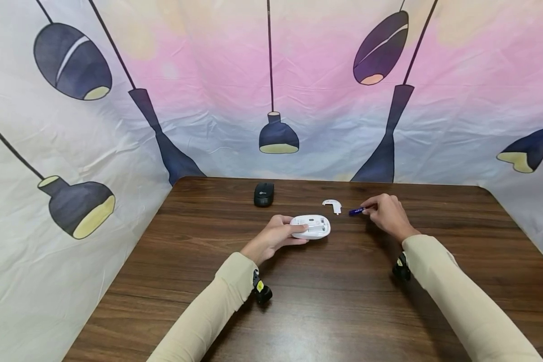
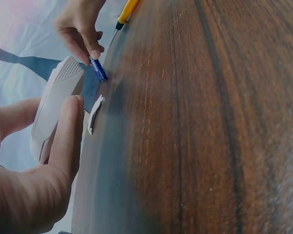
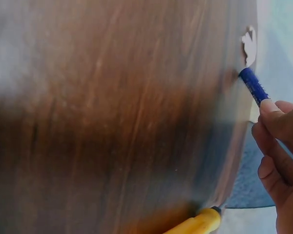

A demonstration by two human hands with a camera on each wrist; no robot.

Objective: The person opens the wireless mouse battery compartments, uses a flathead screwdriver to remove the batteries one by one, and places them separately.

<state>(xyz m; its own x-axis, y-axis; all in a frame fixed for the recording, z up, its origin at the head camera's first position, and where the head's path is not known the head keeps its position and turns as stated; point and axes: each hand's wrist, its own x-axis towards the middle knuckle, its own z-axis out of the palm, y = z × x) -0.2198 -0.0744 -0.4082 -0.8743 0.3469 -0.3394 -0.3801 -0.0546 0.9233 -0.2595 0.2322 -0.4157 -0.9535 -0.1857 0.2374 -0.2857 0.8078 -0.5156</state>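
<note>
My left hand (image 1: 276, 235) grips a white computer mouse (image 1: 311, 227), thumb on its upturned underside, where an uncovered compartment shows; in the left wrist view the white mouse (image 2: 57, 107) appears edge-on between thumb and fingers. To its right, my right hand (image 1: 387, 215) pinches a small blue battery (image 1: 356, 211) by one end, just over the table. The blue battery (image 3: 254, 86) points away from the fingertips in the right wrist view. Between mouse and battery, slightly farther back, lies a white curved battery cover (image 1: 333, 205), touched by neither hand.
A black mouse (image 1: 264, 194) sits at the back of the brown wooden table (image 1: 326, 301). A yellow-handled screwdriver (image 2: 127, 12) lies near my right hand, seen only in the wrist views. Behind the table's far edge hangs a cloth (image 1: 226, 100) printed with lamps.
</note>
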